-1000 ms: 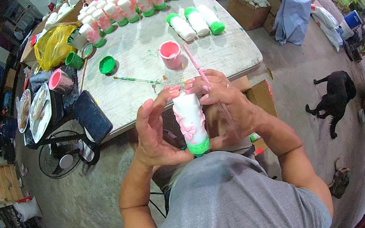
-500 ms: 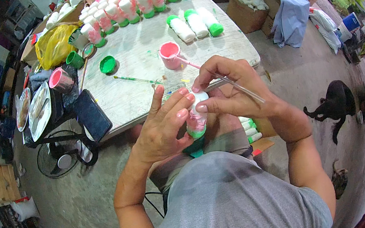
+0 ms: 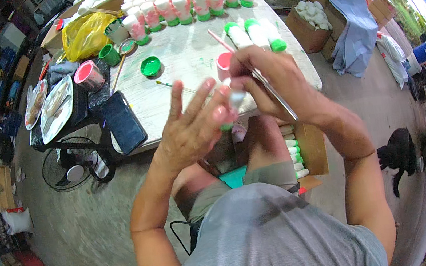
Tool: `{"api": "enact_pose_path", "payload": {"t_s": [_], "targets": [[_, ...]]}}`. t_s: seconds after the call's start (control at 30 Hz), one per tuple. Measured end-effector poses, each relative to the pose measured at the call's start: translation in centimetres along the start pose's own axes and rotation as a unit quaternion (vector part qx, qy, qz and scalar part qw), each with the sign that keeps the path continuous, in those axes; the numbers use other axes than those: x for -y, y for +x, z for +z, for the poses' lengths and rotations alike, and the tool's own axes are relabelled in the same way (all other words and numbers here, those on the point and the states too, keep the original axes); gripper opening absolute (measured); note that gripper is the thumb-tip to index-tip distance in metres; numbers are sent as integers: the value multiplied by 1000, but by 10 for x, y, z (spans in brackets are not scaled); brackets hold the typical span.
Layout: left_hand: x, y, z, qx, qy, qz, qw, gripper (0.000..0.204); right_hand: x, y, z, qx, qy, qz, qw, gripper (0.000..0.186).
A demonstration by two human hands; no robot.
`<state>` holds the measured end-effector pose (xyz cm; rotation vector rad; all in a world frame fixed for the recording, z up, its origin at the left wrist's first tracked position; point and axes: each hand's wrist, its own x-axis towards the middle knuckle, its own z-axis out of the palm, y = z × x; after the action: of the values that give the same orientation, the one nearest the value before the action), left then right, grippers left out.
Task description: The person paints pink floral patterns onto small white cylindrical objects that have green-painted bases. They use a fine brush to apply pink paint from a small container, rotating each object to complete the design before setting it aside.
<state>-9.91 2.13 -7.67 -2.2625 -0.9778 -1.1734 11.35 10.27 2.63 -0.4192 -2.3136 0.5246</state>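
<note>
Between my hands is a small white cylinder (image 3: 237,98), painted pink partway down with a green end; motion blurs it and fingers cover much of it. My left hand (image 3: 193,122) has the piece against its fingers, the upper ones stretched out and its thumb hidden. My right hand (image 3: 273,79) grips a thin paintbrush (image 3: 274,94) with a clear handle and pinkish front, its thumb and fingers also at the cylinder's top. Just beyond, a cup of pink paint (image 3: 223,62) is partly hidden by that hand.
Rows of painted cylinders (image 3: 183,8) stand at the table's far side. Several white-and-green ones (image 3: 256,35) lie nearer. Green paint lid (image 3: 150,66), another brush (image 3: 166,84) and dark phone (image 3: 124,122) lie on the white table (image 3: 180,46). A fan (image 3: 72,165) and black animal (image 3: 400,154) are on the floor.
Both hands and the cylinder have risen from above my lap toward the table edge. The brush now points up more steeply, and the whole view has shifted.
</note>
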Motion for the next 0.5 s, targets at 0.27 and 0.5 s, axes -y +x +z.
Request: {"api": "enact_pose_path", "payload": {"t_s": [0.27,0.5], "targets": [[32,-34,11,-97,4,-142,985,85,-80,151,38,6,-136,-123,983,25],[31,-29,9,-86,-59,-183,978,72,-164,224,94,14,-187,-156,970,24]]}}
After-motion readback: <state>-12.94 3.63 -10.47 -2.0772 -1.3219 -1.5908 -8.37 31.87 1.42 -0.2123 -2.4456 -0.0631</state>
